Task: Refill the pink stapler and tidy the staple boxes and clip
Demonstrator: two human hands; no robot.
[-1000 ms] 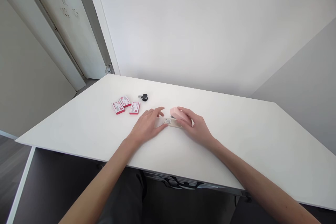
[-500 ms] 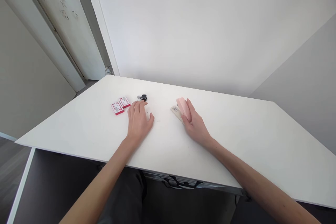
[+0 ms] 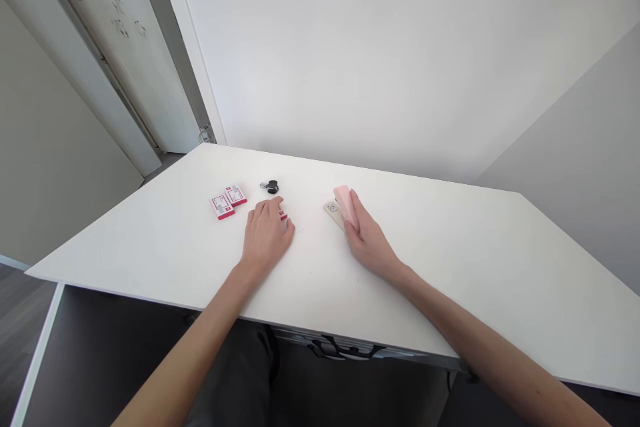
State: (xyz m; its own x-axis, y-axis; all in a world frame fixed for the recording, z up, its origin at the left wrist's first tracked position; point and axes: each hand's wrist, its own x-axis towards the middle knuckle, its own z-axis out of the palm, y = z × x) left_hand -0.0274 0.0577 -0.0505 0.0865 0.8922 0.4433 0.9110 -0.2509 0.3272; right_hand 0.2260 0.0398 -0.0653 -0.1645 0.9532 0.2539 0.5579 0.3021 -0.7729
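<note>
My left hand [image 3: 266,230] is curled palm-down over a small red-and-white box [image 3: 283,215], which shows between thumb and fingers; the rest of it is hidden. A smooth, rounded pink stapler-like object [image 3: 346,205] is gripped in my right hand [image 3: 367,233]. Close beside it, a long beige piece [image 3: 332,209] with a square dark-patterned mark runs under my fingers; I cannot tell whether the two are joined. Two more red-and-white boxes [image 3: 221,207] lie side by side to the left. Beyond my left fingertips is a small black-and-silver item [image 3: 271,187].
The white tabletop [image 3: 450,260] meets a pale wall [image 3: 350,53] at the back. Black handles [image 3: 345,348] show below its front edge. A grey panel and a door frame stand at the left.
My left hand has drawn slightly back toward me, and its fingers now close about a red-and-white box that was hidden before. The right hand has barely shifted, still gripping the pink object.
</note>
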